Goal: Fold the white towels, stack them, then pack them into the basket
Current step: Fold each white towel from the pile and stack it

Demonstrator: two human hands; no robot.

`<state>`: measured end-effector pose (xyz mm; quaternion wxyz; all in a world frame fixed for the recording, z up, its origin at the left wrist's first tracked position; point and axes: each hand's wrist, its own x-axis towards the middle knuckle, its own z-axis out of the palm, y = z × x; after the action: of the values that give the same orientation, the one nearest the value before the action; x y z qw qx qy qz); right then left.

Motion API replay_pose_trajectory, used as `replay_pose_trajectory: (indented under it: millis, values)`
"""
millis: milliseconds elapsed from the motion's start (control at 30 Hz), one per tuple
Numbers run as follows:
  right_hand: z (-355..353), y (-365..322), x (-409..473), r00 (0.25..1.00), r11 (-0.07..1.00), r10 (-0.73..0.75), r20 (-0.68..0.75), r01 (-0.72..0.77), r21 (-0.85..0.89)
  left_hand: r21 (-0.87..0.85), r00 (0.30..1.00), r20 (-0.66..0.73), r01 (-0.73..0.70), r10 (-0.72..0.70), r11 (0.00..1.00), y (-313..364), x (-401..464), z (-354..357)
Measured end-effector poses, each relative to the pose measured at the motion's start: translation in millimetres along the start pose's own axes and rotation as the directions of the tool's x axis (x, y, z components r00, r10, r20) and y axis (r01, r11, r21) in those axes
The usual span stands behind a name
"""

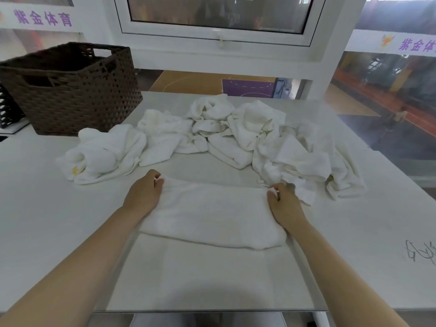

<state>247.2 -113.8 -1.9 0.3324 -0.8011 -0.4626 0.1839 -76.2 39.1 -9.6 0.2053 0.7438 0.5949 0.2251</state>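
So I've got one white towel (212,215) flat on the table (35,220) right in front of me, folded over once into a long strip. My left hand (144,194) is pinching its far left corner, fingers curled round the edge, and my right hand (284,206) is doing the same on the far right corner. The cloth runs straight between the two grips, and the folded edge sits on the near side, back toward my forearms.

Just past my knuckles is the pile of unfolded towels (236,133), all crumpled, spread in an arc from beyond my left hand across to beyond my right. The right end of that heap is basically touching my right hand; one loose bit lies just beside my fingers. On the left there's a clear gap between my hand and the nearest crumpled towel.

The brown woven basket (70,90) is further out, beyond and to the left of my left grip, behind the pile, standing upright on the table. Can't tell from here whether anything is in it, the inside is too dark.

Some scribbled writing (420,253) is on the tabletop off to the right of my right forearm.
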Motion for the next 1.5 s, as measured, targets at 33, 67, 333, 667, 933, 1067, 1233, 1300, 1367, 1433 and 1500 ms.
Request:
replay_pose_trajectory:
  millis: [33, 67, 333, 667, 933, 1067, 1233, 1300, 1367, 1433, 1500]
  values:
    - [-1, -3, -2, 1.0, 1.0, 0.003, 0.026, -0.002, -0.014, 0.057, 1.0, -0.007, -0.011, 0.011, 0.998, 0, -1, 0]
    - [-3, -7, -5, 0.998, 1.0, 0.005, 0.064, -0.004, -0.019, 0.129, 1.0, -0.008, -0.025, 0.026, 0.991, 1, -3, -2]
    - [14, -48, -46, 0.911, 0.851, -0.388, 0.143, 0.413, -0.324, 0.191, 0.919, 0.09, -0.393, 0.383, 0.899, 56, -54, 15]
    - [48, -15, -40, 0.893, 0.743, -0.28, 0.353, 0.435, -0.509, 0.312, 0.889, 0.365, -0.397, 0.277, 0.863, 14, -60, 17]
    - [8, 18, -27, 0.952, 0.953, -0.15, 0.266, 0.211, -0.219, 0.386, 0.917, 0.38, -0.277, 0.122, 0.88, 4, -57, 2]
    - [-8, 7, -17, 0.998, 0.982, 0.037, 0.058, -0.047, 0.183, 0.403, 0.916, 0.359, -0.323, 0.177, 0.856, 44, -61, 14]
    - [-15, 11, 6, 0.987, 0.985, 0.146, 0.072, -0.152, 0.086, 0.139, 0.792, 0.401, -0.549, 0.46, 0.824, 98, -94, 48]
    - [-18, 8, 14, 0.976, 0.986, 0.167, 0.138, -0.167, -0.014, 0.056, 0.72, 0.398, -0.637, 0.568, 0.769, 119, -109, 61]
    - [-19, 2, 20, 0.965, 0.982, 0.174, 0.198, -0.155, -0.107, 0.001, 0.653, 0.404, -0.701, 0.64, 0.714, 135, -121, 75]
    - [-18, -3, 26, 0.959, 0.977, 0.176, 0.224, -0.142, -0.159, 0.007, 0.573, 0.399, -0.783, 0.716, 0.622, 147, -129, 90]
    - [-17, -6, 28, 0.956, 0.974, 0.176, 0.234, -0.135, -0.181, 0.099, 0.482, 0.405, -0.868, 0.777, 0.486, 153, -135, 104]
